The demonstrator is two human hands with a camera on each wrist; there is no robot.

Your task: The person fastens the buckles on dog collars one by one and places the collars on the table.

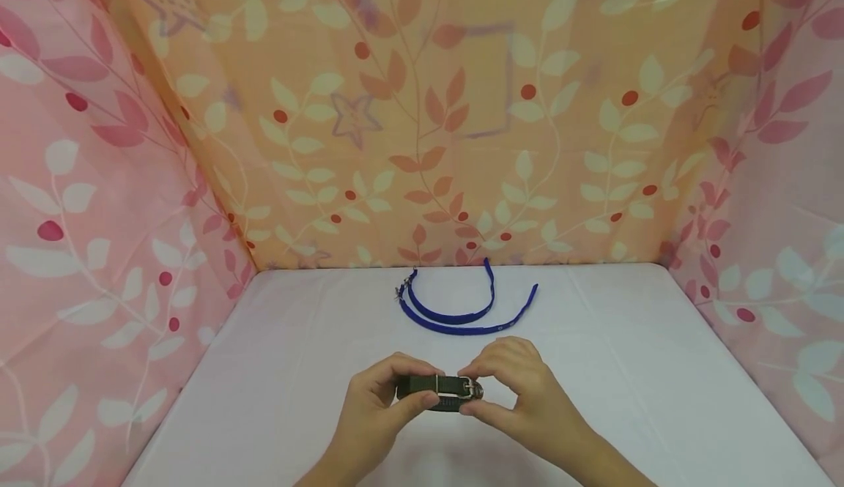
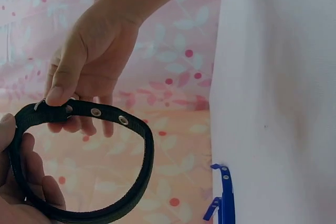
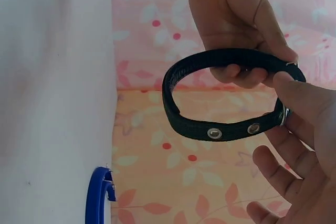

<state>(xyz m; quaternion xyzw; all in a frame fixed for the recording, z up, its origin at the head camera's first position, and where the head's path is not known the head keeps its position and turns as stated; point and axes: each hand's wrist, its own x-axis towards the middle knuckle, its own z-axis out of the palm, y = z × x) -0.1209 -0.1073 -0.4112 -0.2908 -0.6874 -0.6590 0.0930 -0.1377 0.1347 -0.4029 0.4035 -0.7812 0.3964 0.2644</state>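
Both hands hold a dark green collar up in front of the body, over the table. It is closed into a loop, with a metal buckle and metal-rimmed eyelets along the strap. The left hand pinches the loop between thumb and fingers on its left side, near a thin metal slide. On the buckle side, the right hand grips the strap with thumb and fingertips. In the right wrist view, several right-hand fingers spread away from the collar.
Two blue collars lie curved, one inside the other, toward the back of the white table. Small metal fittings show at their left ends. Leaf-patterned cloth walls stand behind and on both sides.
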